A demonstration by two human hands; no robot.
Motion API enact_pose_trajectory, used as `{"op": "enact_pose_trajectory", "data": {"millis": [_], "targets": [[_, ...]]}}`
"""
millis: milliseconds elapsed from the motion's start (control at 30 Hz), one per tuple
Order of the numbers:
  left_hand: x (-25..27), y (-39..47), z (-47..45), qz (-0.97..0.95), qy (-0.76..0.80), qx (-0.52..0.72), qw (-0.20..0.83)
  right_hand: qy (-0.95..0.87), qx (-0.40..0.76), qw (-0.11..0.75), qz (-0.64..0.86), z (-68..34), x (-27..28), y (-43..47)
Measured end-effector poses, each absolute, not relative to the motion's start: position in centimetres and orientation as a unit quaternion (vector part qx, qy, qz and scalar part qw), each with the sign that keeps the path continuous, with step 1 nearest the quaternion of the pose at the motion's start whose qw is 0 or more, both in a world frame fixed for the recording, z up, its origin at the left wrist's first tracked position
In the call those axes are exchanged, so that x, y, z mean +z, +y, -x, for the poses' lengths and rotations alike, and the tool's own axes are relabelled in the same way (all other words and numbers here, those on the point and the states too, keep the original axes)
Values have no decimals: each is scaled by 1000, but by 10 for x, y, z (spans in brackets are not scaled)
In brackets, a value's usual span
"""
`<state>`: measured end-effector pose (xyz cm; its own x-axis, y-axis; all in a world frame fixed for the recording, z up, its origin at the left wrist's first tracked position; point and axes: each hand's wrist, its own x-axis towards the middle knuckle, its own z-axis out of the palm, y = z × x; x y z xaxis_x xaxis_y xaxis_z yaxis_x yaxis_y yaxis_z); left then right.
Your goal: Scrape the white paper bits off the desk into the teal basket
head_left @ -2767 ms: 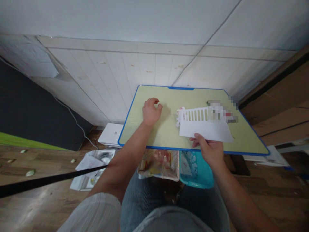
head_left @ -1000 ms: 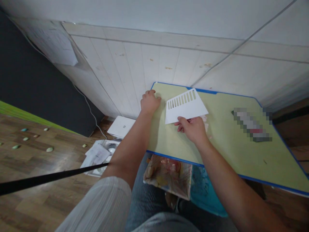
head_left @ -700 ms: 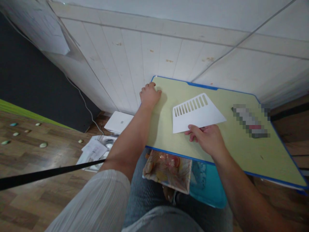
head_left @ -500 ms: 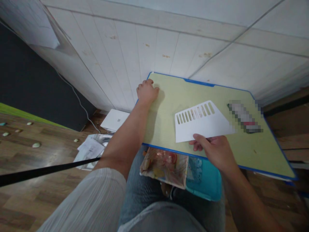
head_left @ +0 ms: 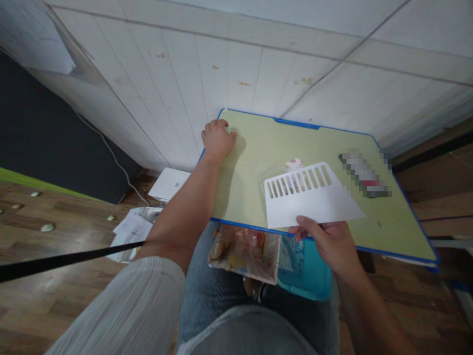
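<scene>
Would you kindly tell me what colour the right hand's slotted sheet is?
The slotted sheet is white; the head view shows it.

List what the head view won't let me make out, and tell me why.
In the head view:
1. Pale pink scraps: partly covered by the white slotted sheet.
2. The right hand: its hold beneath the sheet is hidden by that sheet.
3. Dark-edged object on the board: pixelated, unidentifiable.
4. Teal tub: its far part lies under the board.
5. Paper on the wall: cut off by the picture's edge.
</scene>
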<state>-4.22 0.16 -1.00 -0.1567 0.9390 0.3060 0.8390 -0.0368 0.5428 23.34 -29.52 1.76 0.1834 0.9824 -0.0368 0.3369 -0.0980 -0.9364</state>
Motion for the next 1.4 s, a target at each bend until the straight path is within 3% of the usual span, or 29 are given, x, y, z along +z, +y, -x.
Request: {"op": "enact_pose_trajectory", "data": {"millis": [467,833,1133,1400], "targets": [[-5,-2,34,-662,683,293,96,-531,388,418,627,-235,18,-302],[-3,-4,33,-666,678,296,93,-409,203,573,680,-262,6,-279],[-6,1,36,-666,678,296,93,-427,256,548,673,-247,3,-261],[-4,0,35,-666,683,282,96,-414,242,581,658,-248,-1,-260]]}}
